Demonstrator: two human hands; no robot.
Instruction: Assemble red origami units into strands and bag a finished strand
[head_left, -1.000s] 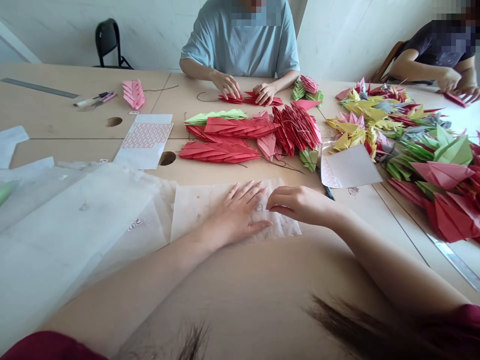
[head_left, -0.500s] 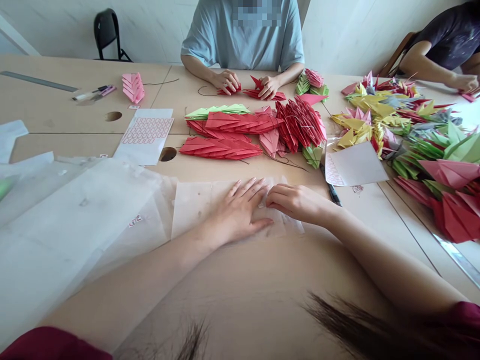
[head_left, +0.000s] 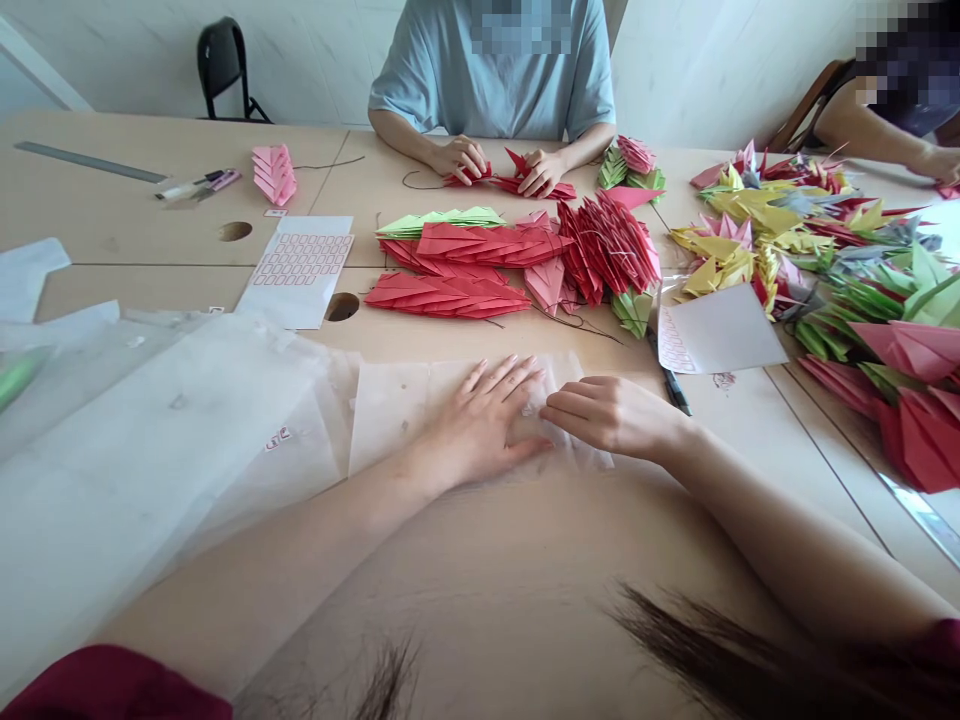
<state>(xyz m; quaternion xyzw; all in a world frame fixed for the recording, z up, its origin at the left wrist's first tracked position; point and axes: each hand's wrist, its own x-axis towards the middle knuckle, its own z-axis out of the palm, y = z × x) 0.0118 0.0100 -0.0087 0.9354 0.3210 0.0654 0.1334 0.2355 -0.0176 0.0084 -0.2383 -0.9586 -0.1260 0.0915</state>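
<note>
1 sheet (head_left: 390, 410) beneath left hand (head_left: 472, 430), right hand (head_left: 611, 415)

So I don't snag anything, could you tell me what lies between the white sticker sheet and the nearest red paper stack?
In the head view, only a round hole in the bare tabletop.

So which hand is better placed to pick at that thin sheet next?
Probably the right. The right hand has its fingertips drawn together on the thin sheet, well set to pinch it. The left hand lies flat, palm down, pinning the sheet to the table.
</note>
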